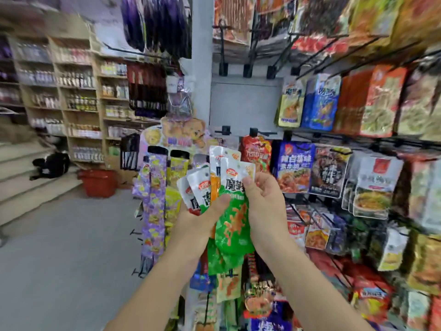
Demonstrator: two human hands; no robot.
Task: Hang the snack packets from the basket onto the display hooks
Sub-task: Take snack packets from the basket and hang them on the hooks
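Observation:
Both hands are raised in front of a grey display panel. My left hand [200, 216] grips a fanned bunch of small white-topped snack packets [198, 187], its thumb pressed across them. My right hand [262, 199] pinches the white top of a green snack packet [232, 225] with its thumb; the packet hangs down between my hands. Two black display hooks [223, 132] stick out of the panel just above the packets, one bare and one carrying a red packet [256, 151]. No basket is in view.
Hooked rows of snack bags [358, 168] fill the wall to the right. Hanging strips of purple and yellow sweets [155, 199] dangle left of my hands. A red bucket [97, 182], wooden shelves of bottles [71, 99] and grey floor lie to the left.

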